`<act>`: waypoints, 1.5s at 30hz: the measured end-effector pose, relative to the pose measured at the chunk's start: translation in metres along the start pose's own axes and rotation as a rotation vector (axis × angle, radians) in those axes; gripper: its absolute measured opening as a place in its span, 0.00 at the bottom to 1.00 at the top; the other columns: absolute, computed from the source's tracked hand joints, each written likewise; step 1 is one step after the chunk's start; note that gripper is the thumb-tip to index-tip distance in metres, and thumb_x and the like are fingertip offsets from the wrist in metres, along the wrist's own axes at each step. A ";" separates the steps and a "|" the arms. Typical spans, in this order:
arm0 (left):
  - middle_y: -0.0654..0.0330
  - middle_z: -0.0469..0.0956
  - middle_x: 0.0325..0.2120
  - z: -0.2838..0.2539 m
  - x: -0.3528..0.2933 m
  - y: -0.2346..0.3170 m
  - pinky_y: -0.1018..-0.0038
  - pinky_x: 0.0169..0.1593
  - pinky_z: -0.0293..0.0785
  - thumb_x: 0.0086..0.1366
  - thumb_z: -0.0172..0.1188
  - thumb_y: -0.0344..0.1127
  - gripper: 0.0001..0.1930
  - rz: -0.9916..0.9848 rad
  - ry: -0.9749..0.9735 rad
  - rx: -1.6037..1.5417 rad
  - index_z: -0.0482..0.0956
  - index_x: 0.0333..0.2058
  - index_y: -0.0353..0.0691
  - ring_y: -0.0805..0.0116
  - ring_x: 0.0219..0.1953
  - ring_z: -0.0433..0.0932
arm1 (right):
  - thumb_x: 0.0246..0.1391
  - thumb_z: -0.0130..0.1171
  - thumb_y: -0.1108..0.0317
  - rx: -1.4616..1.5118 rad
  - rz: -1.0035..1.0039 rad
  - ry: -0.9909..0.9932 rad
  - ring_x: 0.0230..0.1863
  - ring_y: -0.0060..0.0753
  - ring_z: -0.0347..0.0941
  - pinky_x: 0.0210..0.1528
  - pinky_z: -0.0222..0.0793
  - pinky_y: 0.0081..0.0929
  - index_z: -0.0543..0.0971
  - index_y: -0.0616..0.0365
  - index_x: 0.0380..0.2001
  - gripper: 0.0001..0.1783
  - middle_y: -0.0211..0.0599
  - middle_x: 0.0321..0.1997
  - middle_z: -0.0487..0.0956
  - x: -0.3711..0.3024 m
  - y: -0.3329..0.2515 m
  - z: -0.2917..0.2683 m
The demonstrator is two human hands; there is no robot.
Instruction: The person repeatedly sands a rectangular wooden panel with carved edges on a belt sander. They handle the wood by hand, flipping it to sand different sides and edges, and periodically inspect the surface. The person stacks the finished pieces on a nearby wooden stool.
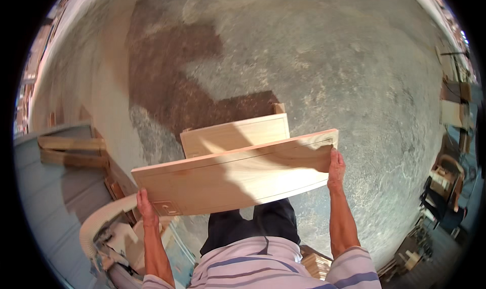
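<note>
A wide, pale wooden panel (238, 175) with a thin grooved border and a carved corner mark is held up in front of my body. My left hand (146, 207) grips its left end near the lower corner. At the other end, my right hand (335, 168) is closed on the right edge. Just beyond, partly hidden by this panel, lies a second pale wooden panel (263, 128) with a similar groove. A small wood block (279, 108) shows at its far right corner.
The concrete floor (354, 86) spreads ahead, with my shadow on it. At left are wooden pieces (73, 151) on a grey-blue surface and a machine with a ribbed hose (96, 223). More wood and equipment (443, 182) line the right side. Stacked wood (316, 264) sits behind me.
</note>
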State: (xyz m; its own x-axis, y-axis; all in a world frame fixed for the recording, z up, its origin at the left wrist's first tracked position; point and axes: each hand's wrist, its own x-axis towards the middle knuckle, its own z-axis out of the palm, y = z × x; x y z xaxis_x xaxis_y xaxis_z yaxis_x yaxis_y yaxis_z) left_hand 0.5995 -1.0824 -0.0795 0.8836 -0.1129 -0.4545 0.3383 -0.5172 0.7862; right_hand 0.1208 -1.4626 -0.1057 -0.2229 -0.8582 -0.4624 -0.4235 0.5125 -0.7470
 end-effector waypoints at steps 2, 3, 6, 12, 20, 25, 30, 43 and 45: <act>0.57 0.68 0.50 0.013 -0.013 -0.001 0.73 0.56 0.60 0.64 0.52 0.46 0.27 -0.106 -0.056 -0.026 0.62 0.56 0.34 0.68 0.52 0.66 | 0.58 0.50 0.49 -0.010 -0.056 -0.056 0.44 0.27 0.68 0.48 0.63 0.26 0.75 0.62 0.45 0.26 0.35 0.41 0.76 0.023 0.035 -0.003; 0.57 0.68 0.50 0.025 -0.015 -0.006 0.73 0.55 0.60 0.64 0.52 0.46 0.27 -0.129 -0.048 -0.008 0.63 0.55 0.34 0.69 0.51 0.66 | 0.58 0.50 0.50 -0.054 -0.048 -0.058 0.43 0.27 0.68 0.48 0.63 0.26 0.75 0.62 0.45 0.25 0.35 0.41 0.76 0.028 0.039 -0.001; 0.58 0.70 0.47 0.035 0.009 -0.053 0.75 0.53 0.62 0.63 0.54 0.45 0.24 -0.131 0.016 0.080 0.65 0.53 0.35 0.70 0.48 0.67 | 0.58 0.50 0.52 0.005 -0.020 -0.087 0.44 0.27 0.69 0.48 0.64 0.26 0.74 0.61 0.47 0.24 0.35 0.44 0.76 0.037 0.042 0.014; 0.59 0.72 0.44 0.090 0.072 -0.118 0.75 0.50 0.63 0.63 0.54 0.45 0.24 -0.230 -0.075 0.031 0.67 0.51 0.36 0.72 0.46 0.68 | 0.60 0.48 0.52 -0.037 0.029 -0.125 0.48 0.27 0.68 0.53 0.62 0.26 0.72 0.66 0.48 0.26 0.36 0.48 0.74 0.083 0.105 0.055; 0.60 0.70 0.45 0.159 0.171 -0.210 0.75 0.52 0.61 0.61 0.55 0.47 0.26 -0.308 -0.082 0.165 0.66 0.52 0.36 0.72 0.47 0.67 | 0.61 0.45 0.53 -0.041 0.108 -0.200 0.53 0.29 0.67 0.57 0.61 0.27 0.66 0.66 0.55 0.28 0.39 0.55 0.70 0.136 0.177 0.150; 0.59 0.70 0.46 0.181 0.215 -0.265 0.75 0.52 0.62 0.61 0.55 0.48 0.26 -0.325 -0.068 0.173 0.67 0.52 0.36 0.70 0.47 0.67 | 0.60 0.47 0.51 0.005 0.136 -0.261 0.57 0.30 0.65 0.59 0.59 0.25 0.63 0.66 0.57 0.32 0.36 0.58 0.67 0.167 0.231 0.187; 0.54 0.73 0.44 0.194 0.232 -0.291 0.73 0.49 0.65 0.58 0.57 0.49 0.30 -0.297 -0.055 0.196 0.66 0.53 0.35 0.68 0.45 0.71 | 0.59 0.48 0.50 -0.053 0.104 -0.259 0.59 0.30 0.64 0.61 0.58 0.26 0.63 0.66 0.57 0.33 0.37 0.59 0.66 0.184 0.258 0.206; 0.54 0.71 0.40 0.205 0.250 -0.316 0.71 0.47 0.68 0.56 0.59 0.51 0.28 -0.156 -0.062 0.284 0.71 0.49 0.35 0.66 0.42 0.71 | 0.60 0.47 0.49 -0.053 0.213 -0.216 0.57 0.31 0.65 0.60 0.58 0.26 0.66 0.65 0.55 0.31 0.37 0.57 0.68 0.204 0.274 0.221; 0.54 0.72 0.40 0.203 0.252 -0.328 0.71 0.47 0.68 0.56 0.60 0.51 0.29 -0.068 -0.048 0.437 0.71 0.49 0.34 0.67 0.42 0.71 | 0.60 0.46 0.49 -0.077 0.245 -0.249 0.56 0.31 0.65 0.58 0.58 0.25 0.67 0.64 0.54 0.29 0.36 0.56 0.69 0.208 0.278 0.223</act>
State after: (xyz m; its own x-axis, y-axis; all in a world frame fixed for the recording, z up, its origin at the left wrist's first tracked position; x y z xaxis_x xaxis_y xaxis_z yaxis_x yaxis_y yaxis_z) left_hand 0.6453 -1.1130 -0.5364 0.8446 -0.1002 -0.5260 0.2173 -0.8337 0.5076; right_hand 0.1524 -1.4917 -0.5158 -0.1088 -0.6718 -0.7327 -0.4508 0.6903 -0.5660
